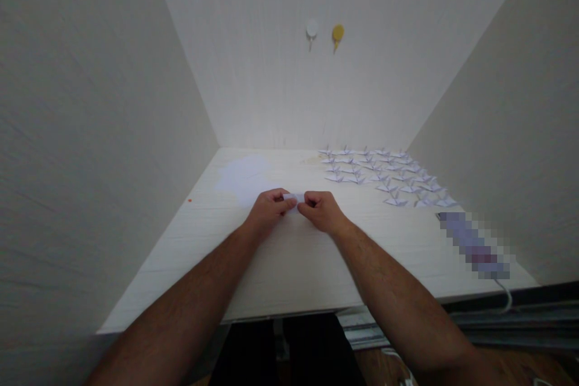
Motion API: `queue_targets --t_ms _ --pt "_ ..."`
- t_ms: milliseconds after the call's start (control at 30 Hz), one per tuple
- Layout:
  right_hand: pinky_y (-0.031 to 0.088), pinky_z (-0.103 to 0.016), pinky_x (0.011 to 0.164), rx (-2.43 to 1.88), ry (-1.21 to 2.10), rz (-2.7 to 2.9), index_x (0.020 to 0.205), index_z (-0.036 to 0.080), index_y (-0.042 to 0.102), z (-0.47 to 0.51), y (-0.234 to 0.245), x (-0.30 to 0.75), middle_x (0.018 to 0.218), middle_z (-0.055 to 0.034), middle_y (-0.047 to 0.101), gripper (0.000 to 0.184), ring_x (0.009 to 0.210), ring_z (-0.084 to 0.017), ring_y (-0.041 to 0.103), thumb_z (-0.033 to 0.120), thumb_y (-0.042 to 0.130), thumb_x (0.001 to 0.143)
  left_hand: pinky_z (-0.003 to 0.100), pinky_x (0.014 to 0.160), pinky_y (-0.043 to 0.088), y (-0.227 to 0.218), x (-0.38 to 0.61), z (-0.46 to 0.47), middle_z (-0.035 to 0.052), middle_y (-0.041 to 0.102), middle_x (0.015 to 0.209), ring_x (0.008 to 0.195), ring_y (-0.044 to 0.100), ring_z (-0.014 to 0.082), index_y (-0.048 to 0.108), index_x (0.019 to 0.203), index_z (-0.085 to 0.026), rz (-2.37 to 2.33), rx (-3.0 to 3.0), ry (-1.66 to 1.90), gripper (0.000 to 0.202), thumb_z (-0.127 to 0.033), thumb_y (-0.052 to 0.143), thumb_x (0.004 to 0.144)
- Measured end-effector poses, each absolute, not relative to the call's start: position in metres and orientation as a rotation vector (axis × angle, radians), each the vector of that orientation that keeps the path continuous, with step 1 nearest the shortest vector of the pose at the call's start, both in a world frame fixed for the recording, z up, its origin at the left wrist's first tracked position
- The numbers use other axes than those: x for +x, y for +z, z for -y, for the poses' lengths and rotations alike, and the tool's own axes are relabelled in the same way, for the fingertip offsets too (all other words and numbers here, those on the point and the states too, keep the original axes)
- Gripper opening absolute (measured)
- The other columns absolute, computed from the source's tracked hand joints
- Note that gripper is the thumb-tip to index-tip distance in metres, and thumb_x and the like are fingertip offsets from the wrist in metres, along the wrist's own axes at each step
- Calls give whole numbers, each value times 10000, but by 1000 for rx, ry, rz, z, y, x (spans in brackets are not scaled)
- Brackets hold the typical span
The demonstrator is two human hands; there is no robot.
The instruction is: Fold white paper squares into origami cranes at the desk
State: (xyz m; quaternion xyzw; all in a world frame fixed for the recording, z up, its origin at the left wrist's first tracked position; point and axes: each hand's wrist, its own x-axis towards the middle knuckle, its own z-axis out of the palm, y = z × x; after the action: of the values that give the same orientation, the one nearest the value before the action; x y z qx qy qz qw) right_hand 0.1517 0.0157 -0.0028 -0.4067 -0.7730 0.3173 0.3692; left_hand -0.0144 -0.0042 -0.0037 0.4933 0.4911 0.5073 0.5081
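Note:
A small folded piece of white paper is pinched between my two hands, over the middle of the table. My left hand grips its left end with thumb and curled fingers. At the right end, my right hand holds it the same way. The fingers cover much of the paper, so its exact folds cannot be made out. Just beyond my left hand lies a spread of loose white paper sheets.
Rows of several folded paper cranes stand at the back right of the white table. A blurred-out device with a white cable lies at the right edge. A white hook and a yellow hook hang on the back wall.

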Motion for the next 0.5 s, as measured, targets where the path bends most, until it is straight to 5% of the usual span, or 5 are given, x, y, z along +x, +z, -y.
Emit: queue_targets --t_ms 500 --pt "166 -229 461 -1005 808 2027 519 179 359 -16 -6 152 503 61 269 342 500 -67 251 313 534 781 213 460 266 -3 -16 6 -51 497 502 458 392 77 660 738 -152 -1239 1307 1120 243 -368 733 656"
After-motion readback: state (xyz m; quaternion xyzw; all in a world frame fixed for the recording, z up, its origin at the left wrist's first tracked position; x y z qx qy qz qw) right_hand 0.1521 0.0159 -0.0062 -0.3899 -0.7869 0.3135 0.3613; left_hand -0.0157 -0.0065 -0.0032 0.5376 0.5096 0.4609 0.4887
